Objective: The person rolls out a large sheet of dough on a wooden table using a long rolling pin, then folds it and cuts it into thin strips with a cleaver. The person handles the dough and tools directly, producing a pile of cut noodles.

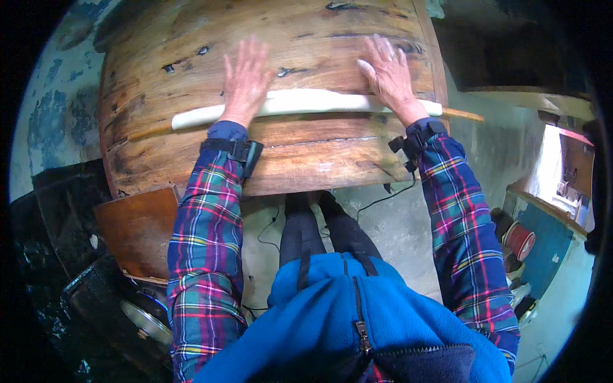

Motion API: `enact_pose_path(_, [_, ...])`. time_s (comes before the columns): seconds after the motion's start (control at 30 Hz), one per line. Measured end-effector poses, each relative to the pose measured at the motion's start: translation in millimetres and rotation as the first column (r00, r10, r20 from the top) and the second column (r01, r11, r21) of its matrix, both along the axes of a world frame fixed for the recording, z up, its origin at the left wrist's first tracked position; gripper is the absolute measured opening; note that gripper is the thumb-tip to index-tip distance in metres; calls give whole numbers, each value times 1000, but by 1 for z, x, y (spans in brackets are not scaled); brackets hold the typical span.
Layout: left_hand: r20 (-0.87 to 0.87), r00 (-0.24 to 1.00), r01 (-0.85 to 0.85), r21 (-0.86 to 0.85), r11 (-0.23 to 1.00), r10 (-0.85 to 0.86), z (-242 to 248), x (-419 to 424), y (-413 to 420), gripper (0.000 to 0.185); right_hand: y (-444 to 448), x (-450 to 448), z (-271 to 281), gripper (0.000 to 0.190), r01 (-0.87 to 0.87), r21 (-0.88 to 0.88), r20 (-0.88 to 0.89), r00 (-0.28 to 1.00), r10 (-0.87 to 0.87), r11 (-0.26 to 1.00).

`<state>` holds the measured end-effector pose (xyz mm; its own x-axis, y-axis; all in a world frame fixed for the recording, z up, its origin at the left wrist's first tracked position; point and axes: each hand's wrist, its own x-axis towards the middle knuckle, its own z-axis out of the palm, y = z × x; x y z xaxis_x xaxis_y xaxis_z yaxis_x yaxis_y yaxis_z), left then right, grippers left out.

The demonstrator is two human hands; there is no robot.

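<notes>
A long wooden rod lies across a wooden board [325, 167], wrapped along most of its length in a white sheet of dough or similar soft material [316, 101]. The bare rod end [467, 115] sticks out past the board's right edge; another bare stretch shows at the left. My left hand [246, 79] is spread flat, palm down, its wrist over the left part of the white roll; it looks slightly blurred. Over the right part, my right hand [387, 72] is likewise spread, with whitish fingers pointing away from me. Neither hand grips the roll. Whether the palms touch it or the board cannot be told.
A brown wooden panel [139, 230] leans near the board's lower left corner. A round metal lid [146, 321] sits at the lower left. A dark cable [388, 197] hangs below the right wrist strap. To the right are a red spool-like object [519, 241] and a window.
</notes>
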<state>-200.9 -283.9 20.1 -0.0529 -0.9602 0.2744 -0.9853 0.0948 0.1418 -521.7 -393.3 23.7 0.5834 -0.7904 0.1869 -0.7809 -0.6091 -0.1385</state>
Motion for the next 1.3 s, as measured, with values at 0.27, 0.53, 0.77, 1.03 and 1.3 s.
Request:
enact_pose_path(0.27, [-127,990,103,356,929,-61,18,-22,103,88,113,-18,18,82,-70,240,-110,989,99,968])
enact_pose_path(0.53, [43,997,-65,56,996,63,-6,50,-82,70,-67,19,-6,67,134,-9,2,991,-134,991])
enact_pose_path(0.77, [-28,998,67,462,884,-61,28,43,19,83,35,-17,21,76,81,248,-304,953,-2,965])
enact_pose_path(1.03, [73,997,-23,112,993,15,12,107,-119,76,-117,14,9,67,59,-27,-25,998,-60,998])
enact_pose_path(1.3, [-144,988,77,95,992,-63,-6,135,-125,59,-131,4,4,66,-50,87,86,995,43,995])
